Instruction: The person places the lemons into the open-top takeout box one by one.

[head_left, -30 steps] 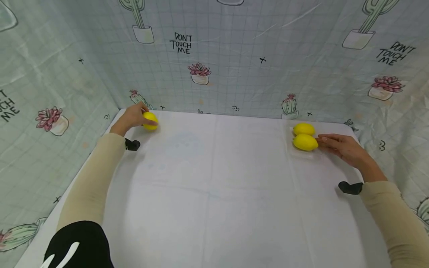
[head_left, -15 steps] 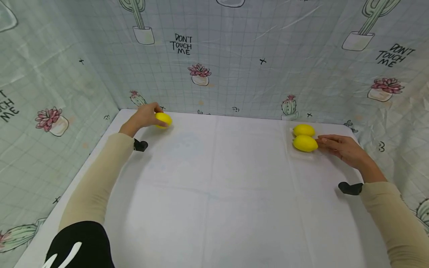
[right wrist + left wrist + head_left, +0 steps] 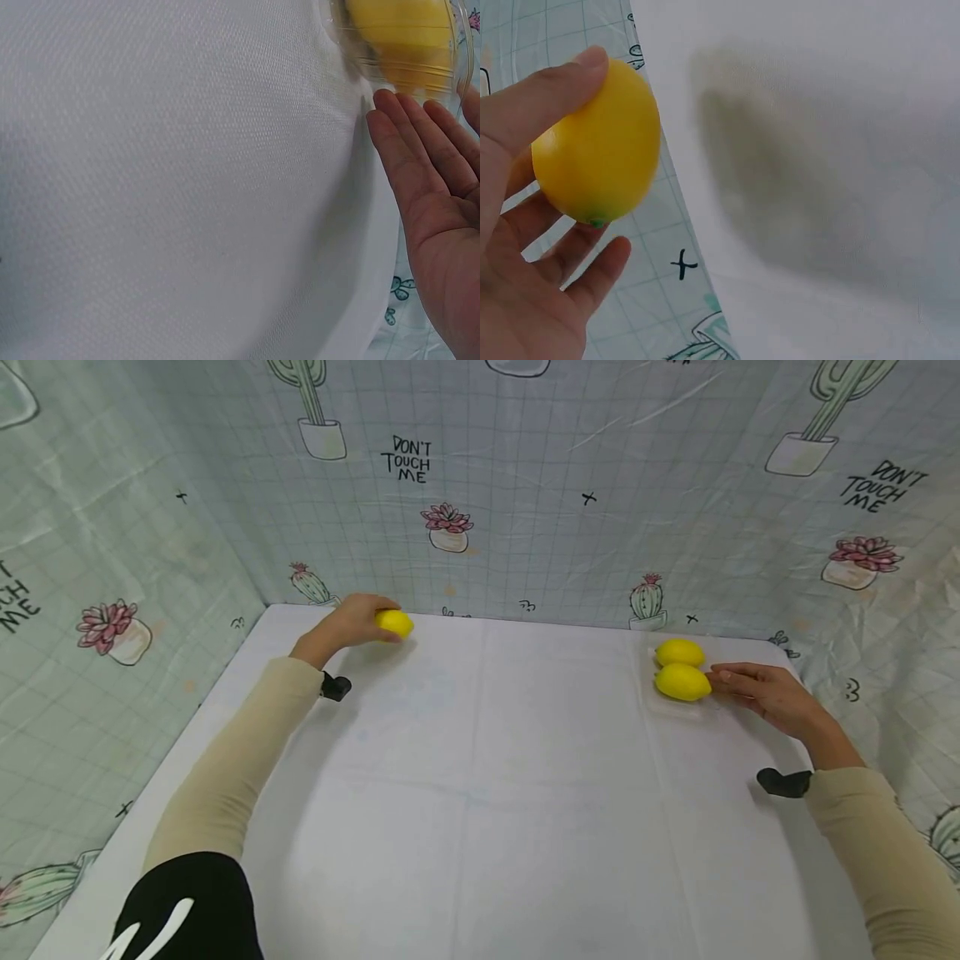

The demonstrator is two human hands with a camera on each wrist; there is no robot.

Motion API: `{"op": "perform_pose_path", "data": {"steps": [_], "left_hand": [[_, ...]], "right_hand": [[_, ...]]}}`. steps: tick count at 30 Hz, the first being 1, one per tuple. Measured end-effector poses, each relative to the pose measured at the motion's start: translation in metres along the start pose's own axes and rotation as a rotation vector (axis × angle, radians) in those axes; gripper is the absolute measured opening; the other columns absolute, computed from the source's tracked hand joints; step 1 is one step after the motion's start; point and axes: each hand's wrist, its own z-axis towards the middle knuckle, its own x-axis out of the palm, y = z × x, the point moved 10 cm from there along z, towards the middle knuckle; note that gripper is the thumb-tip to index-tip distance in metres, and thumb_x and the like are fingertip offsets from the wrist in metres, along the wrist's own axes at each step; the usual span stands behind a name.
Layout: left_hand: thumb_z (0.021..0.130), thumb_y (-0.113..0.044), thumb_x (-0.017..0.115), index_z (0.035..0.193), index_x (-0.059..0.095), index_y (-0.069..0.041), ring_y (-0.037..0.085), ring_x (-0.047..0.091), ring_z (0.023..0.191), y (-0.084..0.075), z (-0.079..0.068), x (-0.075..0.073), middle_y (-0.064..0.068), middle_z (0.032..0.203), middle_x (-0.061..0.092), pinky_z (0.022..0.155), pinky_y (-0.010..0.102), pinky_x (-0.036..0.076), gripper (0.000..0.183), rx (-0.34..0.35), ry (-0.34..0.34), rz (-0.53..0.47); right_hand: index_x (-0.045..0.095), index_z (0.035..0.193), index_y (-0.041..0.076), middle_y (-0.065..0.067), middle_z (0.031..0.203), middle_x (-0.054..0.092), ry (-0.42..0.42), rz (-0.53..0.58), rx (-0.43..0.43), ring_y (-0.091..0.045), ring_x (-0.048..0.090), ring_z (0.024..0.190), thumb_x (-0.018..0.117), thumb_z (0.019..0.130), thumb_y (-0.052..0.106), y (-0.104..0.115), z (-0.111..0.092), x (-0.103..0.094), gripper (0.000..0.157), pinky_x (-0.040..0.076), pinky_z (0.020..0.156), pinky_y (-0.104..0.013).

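Note:
Toward the back left of the table, my left hand (image 3: 347, 623) holds a yellow lemon (image 3: 396, 624). The left wrist view shows the thumb across the lemon (image 3: 600, 150) and fingers behind it, its green-tipped end pointing down. On the right, two lemons lie side by side, a rear lemon (image 3: 680, 652) and a front lemon (image 3: 683, 683), in a clear plastic container (image 3: 686, 710). My right hand (image 3: 776, 695) is at this container's right side. In the right wrist view its straight fingers (image 3: 420, 135) reach the wall of the container (image 3: 360, 52); the thumb is mostly cut off.
A white cloth covers the table (image 3: 480, 793). Printed curtains (image 3: 517, 527) with cacti and lettering hang along the back and both sides, close to the table's edges. Black wrist mounts (image 3: 784, 782) sit under both wrists.
My left hand has carried its lemon rightward along the back of the table. The right hand, the container and its two lemons have stayed in place.

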Motion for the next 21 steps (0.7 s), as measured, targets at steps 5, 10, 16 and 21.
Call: {"op": "perform_pose_path", "data": {"steps": [5, 10, 16, 21], "left_hand": [[0.089, -0.018, 0.081, 0.135, 0.054, 0.002, 0.038, 0.053, 0.112, -0.011, 0.000, 0.000, 0.023, 0.134, 0.059, 0.105, 0.052, 0.044, 0.057, 0.013, -0.025, -0.007], [0.086, -0.015, 0.084, 0.133, 0.052, 0.003, 0.038, 0.054, 0.113, -0.024, 0.002, 0.000, 0.024, 0.134, 0.058, 0.106, 0.053, 0.045, 0.059, 0.030, -0.060, -0.018], [0.087, -0.016, 0.082, 0.136, 0.057, 0.002, 0.039, 0.054, 0.120, -0.045, 0.005, -0.001, 0.022, 0.135, 0.060, 0.109, 0.052, 0.042, 0.058, 0.125, -0.133, 0.026], [0.088, -0.018, 0.081, 0.139, 0.057, 0.001, 0.039, 0.052, 0.127, -0.061, 0.003, -0.003, 0.021, 0.140, 0.056, 0.111, 0.052, 0.042, 0.060, 0.200, -0.230, -0.001]], "right_hand": [[0.028, 0.154, -0.010, 0.026, 0.114, 0.065, 0.005, 0.003, -0.001, 0.009, 0.062, 0.107, 0.055, 0.105, 0.034, 0.000, 0.001, 0.000, 0.071, 0.052, 0.088, -0.012], [0.031, 0.154, -0.009, 0.025, 0.116, 0.065, 0.012, 0.013, -0.017, 0.008, 0.063, 0.107, 0.054, 0.106, 0.032, 0.001, 0.001, 0.000, 0.067, 0.053, 0.087, -0.012], [0.029, 0.154, -0.010, 0.026, 0.115, 0.065, 0.007, 0.007, -0.010, 0.009, 0.063, 0.107, 0.054, 0.106, 0.033, 0.000, 0.001, 0.000, 0.069, 0.053, 0.088, -0.013], [0.026, 0.154, -0.010, 0.027, 0.113, 0.065, 0.003, 0.001, 0.004, 0.010, 0.062, 0.107, 0.054, 0.106, 0.034, 0.000, 0.000, 0.000, 0.071, 0.052, 0.089, -0.013]]}}
